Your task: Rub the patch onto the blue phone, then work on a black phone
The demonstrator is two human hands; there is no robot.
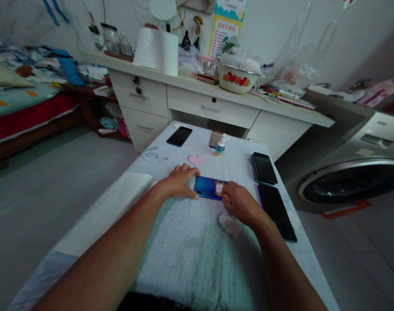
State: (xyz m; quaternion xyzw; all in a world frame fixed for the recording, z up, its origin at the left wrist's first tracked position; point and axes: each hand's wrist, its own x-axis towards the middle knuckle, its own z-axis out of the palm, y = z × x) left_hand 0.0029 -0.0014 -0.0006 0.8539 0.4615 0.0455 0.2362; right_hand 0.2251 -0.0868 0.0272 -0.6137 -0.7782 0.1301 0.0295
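A blue phone lies back up, sideways, on the cloth-covered table. My left hand grips its left end, thumb at the near edge and forefinger at the far edge. Over the right end my right hand is closed, knuckles up; its fingertips are tucked out of sight, so anything pinched there is hidden. A small pale and reddish patch shows on the phone's back beside the right fingers. Just behind stands a small white spray bottle with a blue and yellow label.
A dark phone lies at the far left, another phone behind the bottle. Stacked phones and a black tablet line the right side. White folded paper lies left. Beyond are a desk and a washing machine.
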